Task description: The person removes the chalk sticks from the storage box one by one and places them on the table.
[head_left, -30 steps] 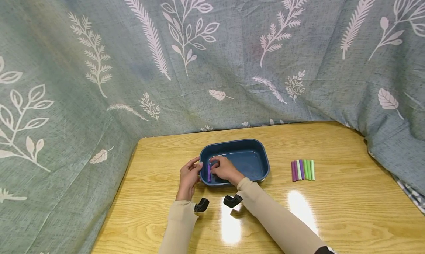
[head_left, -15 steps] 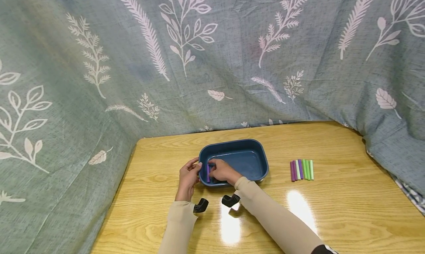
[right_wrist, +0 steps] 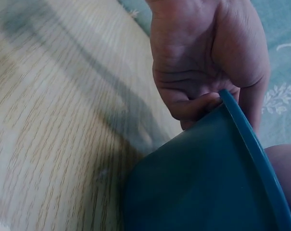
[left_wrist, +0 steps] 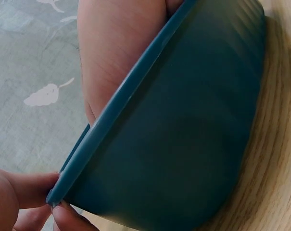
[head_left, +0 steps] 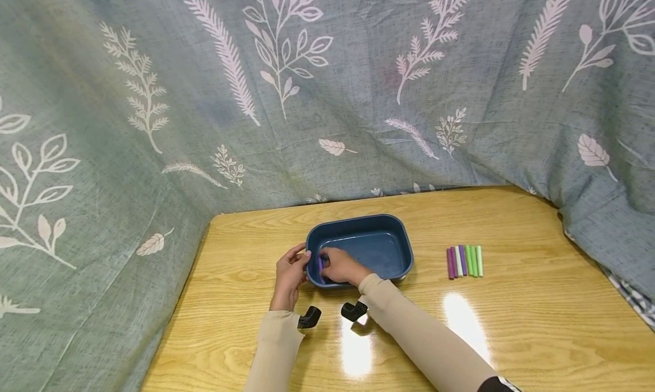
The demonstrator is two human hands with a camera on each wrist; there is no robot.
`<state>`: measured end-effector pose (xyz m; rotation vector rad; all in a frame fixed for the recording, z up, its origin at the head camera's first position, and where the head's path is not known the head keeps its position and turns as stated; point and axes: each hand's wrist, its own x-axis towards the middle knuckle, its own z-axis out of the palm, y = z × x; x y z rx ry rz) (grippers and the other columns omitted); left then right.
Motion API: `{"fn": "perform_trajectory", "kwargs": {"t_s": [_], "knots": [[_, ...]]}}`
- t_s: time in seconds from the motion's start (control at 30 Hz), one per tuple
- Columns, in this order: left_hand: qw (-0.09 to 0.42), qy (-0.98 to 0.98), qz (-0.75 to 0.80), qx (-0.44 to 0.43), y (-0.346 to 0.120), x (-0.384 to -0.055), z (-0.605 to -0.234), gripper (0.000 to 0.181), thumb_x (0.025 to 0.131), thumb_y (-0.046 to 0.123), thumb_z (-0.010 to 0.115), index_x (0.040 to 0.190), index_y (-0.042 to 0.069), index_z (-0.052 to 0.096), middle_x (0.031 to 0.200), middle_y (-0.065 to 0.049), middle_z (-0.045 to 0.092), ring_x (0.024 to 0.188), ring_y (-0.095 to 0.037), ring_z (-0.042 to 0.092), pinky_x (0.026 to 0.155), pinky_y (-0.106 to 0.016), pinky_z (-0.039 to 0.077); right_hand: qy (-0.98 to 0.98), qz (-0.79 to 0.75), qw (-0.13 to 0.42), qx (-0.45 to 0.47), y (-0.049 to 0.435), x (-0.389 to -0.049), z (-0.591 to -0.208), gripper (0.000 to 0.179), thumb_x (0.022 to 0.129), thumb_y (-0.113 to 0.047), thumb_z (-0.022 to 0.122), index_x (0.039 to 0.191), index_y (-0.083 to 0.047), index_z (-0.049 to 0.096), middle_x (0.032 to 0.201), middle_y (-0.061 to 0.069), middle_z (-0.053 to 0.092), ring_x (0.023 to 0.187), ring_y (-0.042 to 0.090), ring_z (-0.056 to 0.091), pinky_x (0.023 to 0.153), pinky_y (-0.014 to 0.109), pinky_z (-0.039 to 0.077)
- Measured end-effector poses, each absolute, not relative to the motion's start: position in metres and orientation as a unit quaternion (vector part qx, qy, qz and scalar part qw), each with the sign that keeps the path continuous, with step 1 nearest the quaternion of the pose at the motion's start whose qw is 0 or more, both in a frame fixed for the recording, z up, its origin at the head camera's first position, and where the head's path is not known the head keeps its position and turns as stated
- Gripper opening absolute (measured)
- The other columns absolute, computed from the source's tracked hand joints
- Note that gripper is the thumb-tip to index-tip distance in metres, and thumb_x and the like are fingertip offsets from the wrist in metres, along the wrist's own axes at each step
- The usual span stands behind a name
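A dark blue rectangular tub (head_left: 381, 254) with rounded corners stands on the table. My left hand (head_left: 291, 272) grips its left rim, thumb and fingers on either side, as both wrist views show (right_wrist: 210, 57). Inside the tub's left end, my right hand (head_left: 341, 265) reaches down with curled fingers at a short purple stick (head_left: 321, 271), which resembles chalk. The hand covers part of that stick. In the left wrist view the tub's wall (left_wrist: 169, 134) hides my right fingertips.
To the right of the tub, several similar sticks (head_left: 464, 261) in purple, green and pale green lie side by side on the wooden table (head_left: 522, 301). A patterned grey-green curtain (head_left: 358, 113) hangs behind and at the sides.
My right hand has lowered and closed in on the purple stick, covering more of it. The stick has shifted slightly. My left hand keeps its grip on the rim.
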<state>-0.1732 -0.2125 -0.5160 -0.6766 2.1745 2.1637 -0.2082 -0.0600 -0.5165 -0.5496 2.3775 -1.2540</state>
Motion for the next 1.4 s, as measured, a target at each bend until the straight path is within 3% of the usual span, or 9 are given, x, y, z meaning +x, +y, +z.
{"fn": "perform_trajectory", "kwargs": {"t_s": [0.13, 0.37, 0.7, 0.93, 1.2, 1.4], "knots": [[0.000, 0.692, 0.689, -0.216, -0.212, -0.174, -0.515, 0.034, 0.106, 0.013, 0.066, 0.139, 0.005, 0.067, 0.096, -0.002, 0.061, 0.068, -0.009, 0.054, 0.053, -0.021, 0.045, 0.858, -0.432, 0.188, -0.207, -0.059, -0.207, -0.514, 0.033, 0.093, 0.002, 0.072, 0.125, 0.004, 0.065, 0.081, 0.003, 0.055, 0.069, 0.015, 0.050, 0.063, 0.026, 0.038], [-0.001, 0.691, 0.690, -0.216, -0.211, -0.174, -0.515, 0.033, 0.106, 0.012, 0.066, 0.138, 0.004, 0.067, 0.094, -0.001, 0.060, 0.068, -0.009, 0.053, 0.053, -0.021, 0.045, 0.864, -0.400, 0.184, -0.244, -0.057, -0.208, -0.513, 0.032, 0.093, 0.003, 0.072, 0.124, 0.003, 0.067, 0.075, 0.002, 0.053, 0.064, 0.014, 0.047, 0.060, 0.026, 0.036], [-0.002, 0.689, 0.692, -0.215, -0.208, -0.174, -0.515, 0.035, 0.105, 0.012, 0.067, 0.139, 0.003, 0.067, 0.094, -0.001, 0.059, 0.070, -0.011, 0.059, 0.051, -0.020, 0.046, 0.865, -0.415, 0.175, -0.222, -0.054, -0.204, -0.513, 0.031, 0.087, 0.008, 0.073, 0.115, 0.000, 0.063, 0.083, 0.004, 0.058, 0.071, 0.016, 0.052, 0.064, 0.028, 0.041], [-0.002, 0.684, 0.699, -0.209, -0.208, -0.175, -0.515, 0.036, 0.104, 0.010, 0.067, 0.139, 0.001, 0.066, 0.094, -0.002, 0.061, 0.069, -0.010, 0.059, 0.051, -0.020, 0.045, 0.826, -0.502, 0.178, -0.186, -0.051, -0.205, -0.517, 0.037, 0.085, 0.011, 0.075, 0.118, 0.002, 0.061, 0.088, 0.008, 0.065, 0.077, 0.017, 0.059, 0.068, 0.028, 0.049], [0.002, 0.689, 0.694, -0.209, -0.211, -0.174, -0.514, 0.035, 0.105, 0.012, 0.066, 0.138, 0.002, 0.066, 0.097, -0.005, 0.061, 0.066, -0.010, 0.056, 0.052, -0.020, 0.046, 0.799, -0.569, 0.119, -0.151, -0.042, -0.202, -0.509, 0.042, 0.087, 0.010, 0.074, 0.127, 0.002, 0.062, 0.099, 0.016, 0.068, 0.083, 0.024, 0.072, 0.071, 0.036, 0.060], [0.002, 0.690, 0.691, -0.218, -0.212, -0.173, -0.512, 0.034, 0.105, 0.010, 0.067, 0.138, 0.002, 0.066, 0.096, -0.004, 0.061, 0.065, -0.010, 0.056, 0.051, -0.020, 0.046, 0.797, -0.580, 0.096, -0.138, -0.020, -0.199, -0.503, 0.043, 0.089, 0.011, 0.074, 0.129, 0.002, 0.063, 0.099, 0.014, 0.067, 0.080, 0.021, 0.071, 0.070, 0.036, 0.061]]}}
